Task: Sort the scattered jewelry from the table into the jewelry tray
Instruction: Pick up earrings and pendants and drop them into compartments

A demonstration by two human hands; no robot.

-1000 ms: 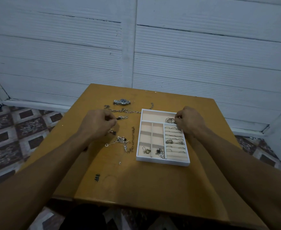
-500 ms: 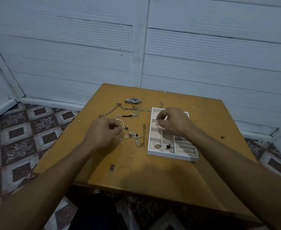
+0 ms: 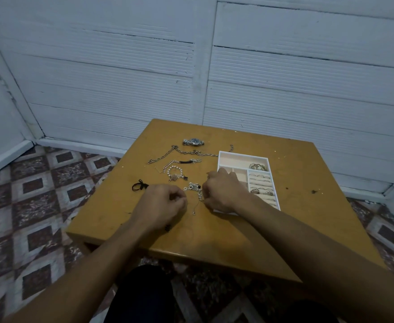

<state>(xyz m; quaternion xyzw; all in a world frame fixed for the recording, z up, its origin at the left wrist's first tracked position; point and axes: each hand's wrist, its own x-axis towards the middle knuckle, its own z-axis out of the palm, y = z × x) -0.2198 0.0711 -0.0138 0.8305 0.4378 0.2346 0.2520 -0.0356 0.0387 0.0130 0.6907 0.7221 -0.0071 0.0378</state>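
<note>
A white jewelry tray [image 3: 242, 156] sits on the right of the wooden table [image 3: 214, 231], with rings [image 3: 260, 183] in its slotted section and bangles [image 3: 257, 167] in the back compartment. Left of it lie a watch [image 3: 193, 142], a long chain [image 3: 184, 152], a bracelet with a black bar [image 3: 185, 162], a pearl bracelet [image 3: 175, 171] and a black cord [image 3: 139, 185]. A tangle with a heart pendant [image 3: 192, 187] lies between my hands. My right hand [image 3: 221, 192] pinches the thin chain [image 3: 198, 201] trailing from it. My left hand [image 3: 163, 203] has curled fingers, tips together; what they hold is hidden.
White panelled walls stand close behind the table. Patterned floor tiles [image 3: 40, 194] show to the left and right. The table's near edge runs just above my dark-clothed knees [image 3: 144, 294]. Small dark specks [image 3: 313, 191] lie on the table right of the tray.
My right hand has left the tray and come down to the tangle beside its left wall. My left hand has drawn slightly back toward me. The view has turned left.
</note>
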